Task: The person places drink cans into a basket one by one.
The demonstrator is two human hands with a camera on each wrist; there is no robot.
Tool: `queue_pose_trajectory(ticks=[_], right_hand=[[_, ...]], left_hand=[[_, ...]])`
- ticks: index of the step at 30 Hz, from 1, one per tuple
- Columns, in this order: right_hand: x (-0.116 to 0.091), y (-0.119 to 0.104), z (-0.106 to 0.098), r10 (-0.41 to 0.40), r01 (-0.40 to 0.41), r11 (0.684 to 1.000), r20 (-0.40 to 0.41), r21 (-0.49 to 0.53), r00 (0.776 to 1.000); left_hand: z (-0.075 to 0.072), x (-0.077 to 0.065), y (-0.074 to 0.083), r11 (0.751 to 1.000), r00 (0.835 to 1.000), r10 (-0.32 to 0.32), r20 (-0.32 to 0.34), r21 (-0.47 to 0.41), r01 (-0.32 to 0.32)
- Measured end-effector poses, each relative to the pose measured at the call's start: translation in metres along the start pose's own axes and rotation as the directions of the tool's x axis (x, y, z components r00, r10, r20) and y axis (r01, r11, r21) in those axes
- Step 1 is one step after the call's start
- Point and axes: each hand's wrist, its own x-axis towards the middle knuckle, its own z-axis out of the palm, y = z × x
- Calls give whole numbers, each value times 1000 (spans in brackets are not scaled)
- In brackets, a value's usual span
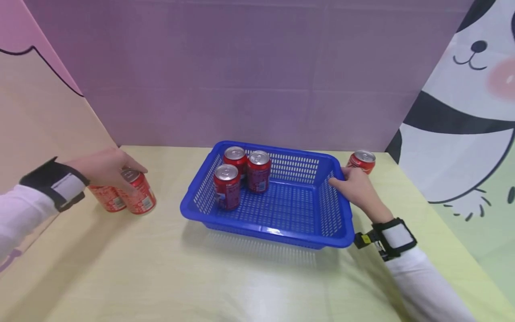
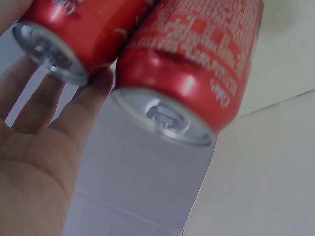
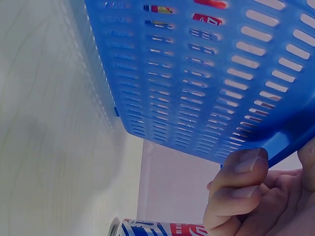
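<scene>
On the left, my left hand (image 1: 106,167) reaches over two red cola cans and holds the nearer one (image 1: 141,197) around its upper part. In the left wrist view the fingers pass behind this cola can (image 2: 93,29), and a bit of thumb shows at the corner. The second cola can (image 1: 109,199) stands right beside it, partly hidden by the hand. My right hand (image 1: 360,190) grips the right rim of a blue plastic basket (image 1: 265,229), thumb inside and fingers beneath the rim. Three cola cans (image 1: 227,190) stand upright in the basket's left part.
Behind my right hand, another cola can (image 1: 365,161) stands on the pale wooden table (image 1: 161,268). A purple wall panel (image 1: 257,80) closes off the back. Printed side panels, one with a panda (image 1: 462,147), flank the table.
</scene>
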Motion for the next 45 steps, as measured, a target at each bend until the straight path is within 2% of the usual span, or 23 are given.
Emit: queue_pose_trajectory(ticks=[5,8,18,25,30,36,40,45], right_hand=[[1,1,1,0,0,1000,6,-9,1000],[1,1,1,2,-2,1000,3,-15,1000],[2,-1,0,12,-12,1000,12,-4,1000],[3,2,3,14,-14,1000,15,1,1000],[4,2,3,15,-16,1000,18,21,1000],[2,0,2,16,-16,1000,16,24,1000],[3,1,1,20,-20,999,10,28,1000],[2,3,1,26,-26,999,8,25,1000]], left_hand=[[10,4,1,998,998,-23,55,-54,26],[13,6,1,996,998,-26,65,-79,31],[15,4,2,998,999,-1,46,-55,3],[18,3,3,996,999,-15,46,-85,18],[17,1,2,996,1000,-4,31,-85,7],[16,-2,9,996,1000,-4,30,-86,7],[8,-4,21,997,1000,17,27,-78,-15],[-17,-6,45,998,998,55,-36,-13,-55]])
